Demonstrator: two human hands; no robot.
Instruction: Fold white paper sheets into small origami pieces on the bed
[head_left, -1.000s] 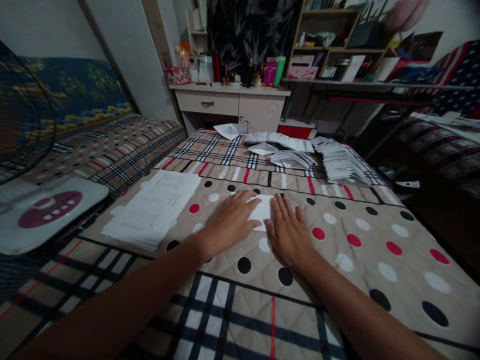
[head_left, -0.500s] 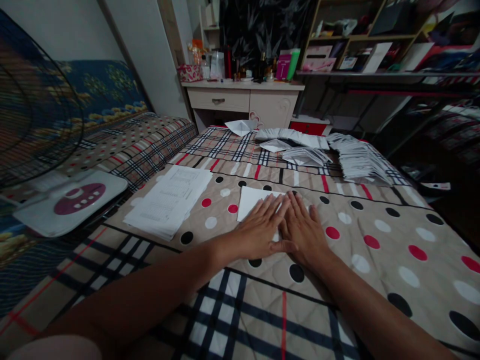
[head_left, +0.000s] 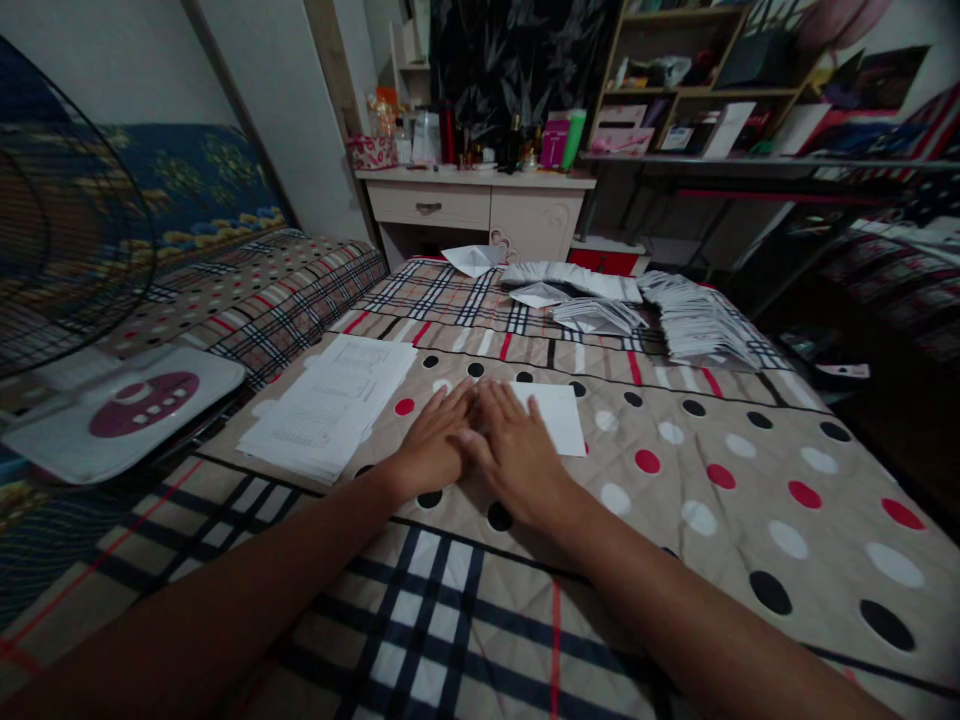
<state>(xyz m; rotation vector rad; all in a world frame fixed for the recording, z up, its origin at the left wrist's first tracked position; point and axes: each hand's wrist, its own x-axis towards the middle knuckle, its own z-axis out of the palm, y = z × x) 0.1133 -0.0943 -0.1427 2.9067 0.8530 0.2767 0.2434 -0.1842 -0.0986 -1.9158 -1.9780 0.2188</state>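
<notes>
hands flat on paper

left hand (head_left: 433,445) and right hand (head_left: 517,455) lie side by side, fingers extended, palms down, gripping nothing. both press the white paper (head_left: 559,418) on the bed (head_left: 720,520), near the printed sheets (head_left: 330,400).

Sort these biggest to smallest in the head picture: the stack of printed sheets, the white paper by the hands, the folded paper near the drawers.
1. stack of printed sheets
2. white paper, partly under the right hand
3. folded paper, though farther away, so unsure
</notes>
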